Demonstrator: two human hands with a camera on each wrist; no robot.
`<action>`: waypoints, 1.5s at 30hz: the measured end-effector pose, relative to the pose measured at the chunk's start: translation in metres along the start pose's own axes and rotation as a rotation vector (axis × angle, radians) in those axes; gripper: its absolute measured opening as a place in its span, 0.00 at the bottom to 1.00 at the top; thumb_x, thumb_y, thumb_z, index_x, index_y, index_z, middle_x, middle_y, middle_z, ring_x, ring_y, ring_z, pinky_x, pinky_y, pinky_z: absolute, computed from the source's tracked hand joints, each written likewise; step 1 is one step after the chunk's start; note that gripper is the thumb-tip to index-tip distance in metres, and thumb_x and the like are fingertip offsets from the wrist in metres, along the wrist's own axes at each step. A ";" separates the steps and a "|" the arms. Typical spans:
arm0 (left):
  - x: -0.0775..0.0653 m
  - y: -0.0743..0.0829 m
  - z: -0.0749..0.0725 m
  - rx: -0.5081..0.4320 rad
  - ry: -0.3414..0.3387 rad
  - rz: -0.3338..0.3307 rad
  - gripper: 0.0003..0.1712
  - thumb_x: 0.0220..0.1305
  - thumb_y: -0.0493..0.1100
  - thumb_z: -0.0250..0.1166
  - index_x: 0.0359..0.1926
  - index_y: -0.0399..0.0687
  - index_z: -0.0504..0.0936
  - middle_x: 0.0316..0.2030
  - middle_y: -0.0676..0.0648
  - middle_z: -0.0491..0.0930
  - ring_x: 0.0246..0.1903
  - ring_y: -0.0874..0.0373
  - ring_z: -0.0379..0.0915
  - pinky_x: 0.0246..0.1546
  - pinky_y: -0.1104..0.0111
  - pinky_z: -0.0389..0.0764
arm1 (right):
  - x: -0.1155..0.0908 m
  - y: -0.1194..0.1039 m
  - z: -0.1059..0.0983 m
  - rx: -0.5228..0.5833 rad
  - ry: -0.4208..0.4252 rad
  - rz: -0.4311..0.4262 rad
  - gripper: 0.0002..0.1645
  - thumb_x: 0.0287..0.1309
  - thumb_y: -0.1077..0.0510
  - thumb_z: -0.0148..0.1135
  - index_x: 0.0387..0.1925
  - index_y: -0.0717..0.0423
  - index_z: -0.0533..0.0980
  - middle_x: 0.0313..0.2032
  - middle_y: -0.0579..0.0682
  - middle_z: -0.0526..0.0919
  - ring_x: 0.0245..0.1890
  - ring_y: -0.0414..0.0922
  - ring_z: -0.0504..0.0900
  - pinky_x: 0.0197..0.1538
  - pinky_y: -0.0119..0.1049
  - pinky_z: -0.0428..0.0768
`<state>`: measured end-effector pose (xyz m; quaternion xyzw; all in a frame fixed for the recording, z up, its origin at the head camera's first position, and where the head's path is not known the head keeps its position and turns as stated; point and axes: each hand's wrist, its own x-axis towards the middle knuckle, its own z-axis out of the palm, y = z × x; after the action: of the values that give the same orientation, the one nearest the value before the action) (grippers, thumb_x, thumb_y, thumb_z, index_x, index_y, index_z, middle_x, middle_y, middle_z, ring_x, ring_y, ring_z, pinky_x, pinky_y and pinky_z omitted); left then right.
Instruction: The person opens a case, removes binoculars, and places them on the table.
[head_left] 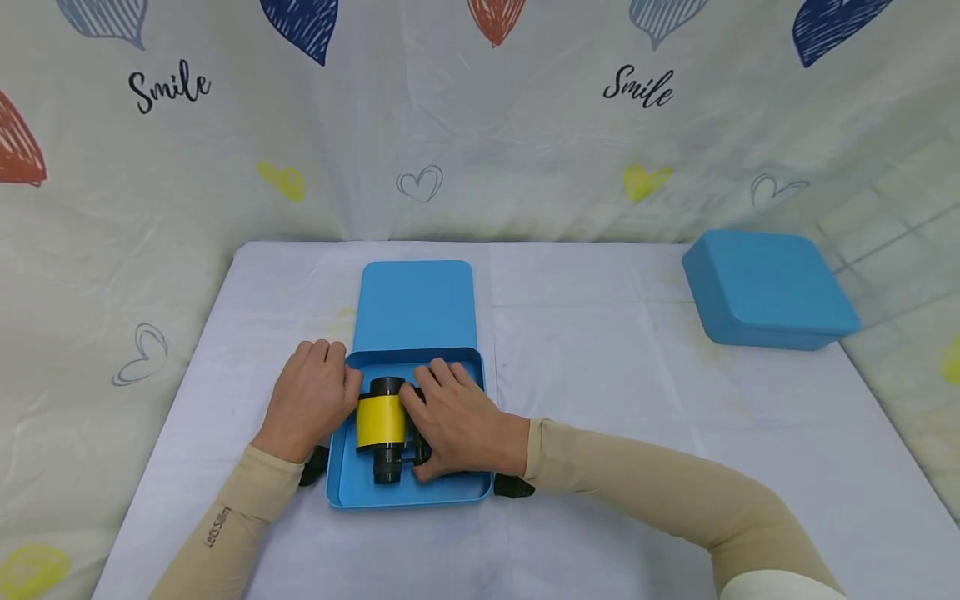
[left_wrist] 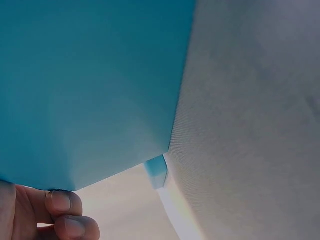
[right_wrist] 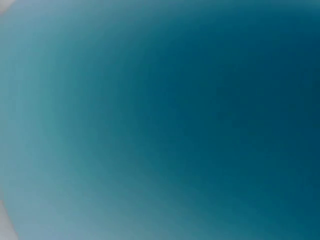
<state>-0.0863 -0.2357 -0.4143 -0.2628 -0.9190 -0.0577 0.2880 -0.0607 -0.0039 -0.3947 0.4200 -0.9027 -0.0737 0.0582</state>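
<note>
Yellow and black binoculars lie inside an open blue box. My right hand grips their right barrel from above, fingers over the far end and thumb at the near end. At the box's left wall, my left hand pinches the rim near the far corner. The left wrist view has the fingertips of my left hand at the edge of the blue box wall. In the right wrist view, a blurred blue box surface fills nearly everything and the binoculars are out of sight.
Directly behind the box lies a flat blue lid. A second blue box sits at the table's back right corner. White cloth covers the table, and a printed curtain hangs along its back edge.
</note>
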 end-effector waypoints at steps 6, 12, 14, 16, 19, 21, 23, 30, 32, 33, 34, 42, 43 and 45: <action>-0.001 0.000 0.001 -0.001 -0.001 -0.004 0.14 0.58 0.33 0.57 0.19 0.39 0.64 0.19 0.50 0.47 0.18 0.53 0.53 0.26 0.66 0.56 | 0.000 0.000 0.000 0.001 0.001 -0.012 0.58 0.36 0.11 0.64 0.55 0.51 0.72 0.42 0.48 0.74 0.44 0.47 0.67 0.45 0.37 0.66; -0.001 0.000 0.001 -0.006 -0.003 -0.012 0.14 0.57 0.33 0.59 0.19 0.39 0.64 0.19 0.51 0.47 0.18 0.53 0.52 0.26 0.68 0.55 | 0.000 0.000 0.001 -0.022 0.021 -0.027 0.59 0.35 0.11 0.63 0.56 0.50 0.73 0.42 0.48 0.74 0.44 0.46 0.67 0.44 0.36 0.65; -0.002 0.000 0.001 -0.009 -0.010 -0.020 0.14 0.58 0.33 0.59 0.20 0.39 0.65 0.19 0.50 0.48 0.19 0.52 0.53 0.26 0.68 0.55 | -0.001 0.000 0.001 -0.026 0.028 -0.032 0.58 0.35 0.11 0.63 0.55 0.49 0.73 0.43 0.48 0.75 0.44 0.46 0.68 0.44 0.36 0.65; -0.003 -0.001 0.002 -0.011 -0.022 -0.027 0.14 0.59 0.33 0.59 0.20 0.39 0.65 0.18 0.49 0.50 0.19 0.52 0.54 0.26 0.67 0.55 | -0.002 0.000 0.000 -0.026 0.035 -0.036 0.58 0.35 0.11 0.63 0.55 0.49 0.73 0.43 0.49 0.75 0.44 0.46 0.68 0.44 0.36 0.66; -0.004 -0.001 0.004 -0.011 -0.033 -0.029 0.13 0.60 0.34 0.59 0.21 0.38 0.66 0.17 0.47 0.54 0.19 0.52 0.54 0.26 0.67 0.56 | -0.004 0.001 -0.003 -0.023 0.047 -0.038 0.58 0.36 0.11 0.62 0.55 0.50 0.73 0.43 0.49 0.75 0.44 0.46 0.68 0.44 0.37 0.67; -0.004 -0.002 0.004 -0.005 -0.034 -0.018 0.13 0.60 0.34 0.59 0.21 0.38 0.66 0.17 0.47 0.55 0.19 0.51 0.54 0.26 0.66 0.57 | -0.005 0.002 -0.005 -0.018 0.058 -0.037 0.58 0.36 0.11 0.62 0.56 0.50 0.73 0.43 0.49 0.75 0.44 0.47 0.68 0.44 0.37 0.67; -0.005 -0.002 0.005 0.001 -0.028 -0.002 0.13 0.60 0.33 0.58 0.21 0.38 0.66 0.17 0.47 0.54 0.19 0.52 0.54 0.26 0.66 0.57 | -0.005 0.002 -0.007 -0.017 0.069 -0.036 0.58 0.36 0.12 0.62 0.56 0.51 0.73 0.43 0.49 0.75 0.44 0.47 0.68 0.44 0.37 0.67; -0.005 -0.001 0.002 -0.015 -0.048 -0.025 0.14 0.61 0.33 0.59 0.21 0.38 0.66 0.17 0.47 0.55 0.19 0.52 0.54 0.27 0.66 0.57 | -0.010 0.003 -0.012 -0.015 0.073 -0.042 0.57 0.36 0.12 0.62 0.55 0.50 0.74 0.43 0.49 0.76 0.43 0.47 0.68 0.43 0.37 0.67; -0.005 -0.001 0.002 -0.019 -0.059 -0.037 0.13 0.61 0.34 0.59 0.21 0.38 0.66 0.17 0.46 0.56 0.20 0.51 0.55 0.27 0.66 0.57 | -0.010 0.003 -0.014 -0.006 0.070 -0.044 0.57 0.36 0.12 0.63 0.55 0.50 0.74 0.43 0.49 0.76 0.44 0.47 0.69 0.44 0.37 0.67; -0.005 -0.001 0.001 -0.020 -0.062 -0.043 0.13 0.61 0.34 0.59 0.21 0.38 0.67 0.17 0.46 0.56 0.20 0.51 0.55 0.27 0.66 0.57 | -0.011 0.003 -0.014 0.000 0.071 -0.045 0.57 0.36 0.12 0.63 0.55 0.50 0.74 0.43 0.49 0.76 0.44 0.47 0.69 0.44 0.37 0.67; -0.005 -0.001 0.001 -0.023 -0.065 -0.042 0.13 0.61 0.33 0.59 0.21 0.38 0.67 0.17 0.46 0.56 0.20 0.51 0.55 0.27 0.66 0.57 | -0.011 0.003 -0.014 0.006 0.071 -0.045 0.57 0.36 0.12 0.63 0.55 0.50 0.74 0.43 0.49 0.76 0.44 0.47 0.69 0.44 0.37 0.67; -0.006 -0.001 0.002 -0.046 -0.089 -0.069 0.13 0.63 0.34 0.58 0.22 0.38 0.68 0.17 0.46 0.57 0.20 0.52 0.56 0.27 0.66 0.58 | -0.014 0.001 -0.015 0.064 0.073 -0.043 0.56 0.35 0.13 0.65 0.54 0.50 0.74 0.42 0.48 0.75 0.44 0.46 0.68 0.44 0.37 0.66; -0.006 -0.001 0.002 -0.047 -0.092 -0.072 0.13 0.63 0.34 0.57 0.22 0.38 0.68 0.17 0.46 0.58 0.20 0.52 0.56 0.27 0.66 0.58 | -0.015 0.001 -0.016 0.065 0.077 -0.043 0.56 0.34 0.13 0.65 0.54 0.50 0.74 0.42 0.48 0.75 0.44 0.46 0.68 0.44 0.37 0.65; -0.006 -0.001 0.002 -0.049 -0.092 -0.072 0.13 0.63 0.34 0.58 0.22 0.38 0.68 0.16 0.46 0.58 0.20 0.52 0.56 0.27 0.66 0.58 | -0.015 0.001 -0.016 0.061 0.086 -0.045 0.57 0.34 0.13 0.65 0.54 0.50 0.74 0.42 0.48 0.75 0.44 0.46 0.67 0.43 0.37 0.65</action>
<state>-0.0837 -0.2386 -0.4195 -0.2391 -0.9384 -0.0784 0.2367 -0.0491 0.0072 -0.3793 0.4445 -0.8915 -0.0295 0.0826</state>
